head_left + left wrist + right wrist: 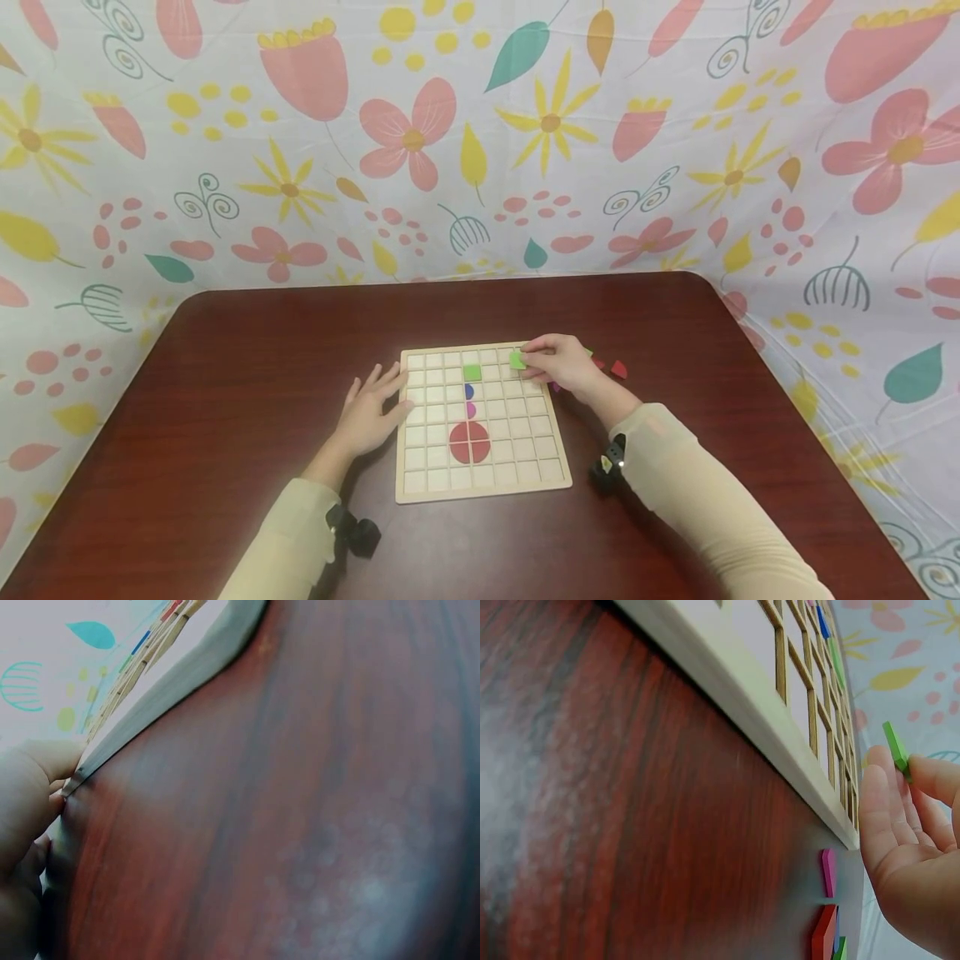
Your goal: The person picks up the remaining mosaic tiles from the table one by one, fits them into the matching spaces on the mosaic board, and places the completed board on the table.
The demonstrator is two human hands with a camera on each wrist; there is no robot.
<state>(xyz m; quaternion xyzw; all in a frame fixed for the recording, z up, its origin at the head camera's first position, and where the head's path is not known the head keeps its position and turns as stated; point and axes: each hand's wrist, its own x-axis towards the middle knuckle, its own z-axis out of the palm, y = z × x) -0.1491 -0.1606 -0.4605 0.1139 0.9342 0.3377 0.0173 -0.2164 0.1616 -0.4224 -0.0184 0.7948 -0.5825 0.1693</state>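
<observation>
A square wooden grid board [483, 496] lies on the table. My right hand [562, 364] pinches a small green piece [517, 360] between thumb and fingers over the board's far right corner. In the right wrist view that green piece [897, 750] is held up on edge, apart from the grid. My left hand [367, 417] rests at the board's left edge with fingers spread and fairly straight, the fingertips at the rim. On the board, a green square [472, 372], a blue half-round piece [469, 392], a pink half-round piece [471, 410] and a red circle [460, 435] of several quarter pieces form a column.
Loose pieces lie off the board's right side, partly hidden by my right hand; among them are a red piece [618, 368] and a pink piece [829, 872]. The dark red-brown table [300, 350] ends at a flower-patterned cloth [420, 217] behind and at the sides.
</observation>
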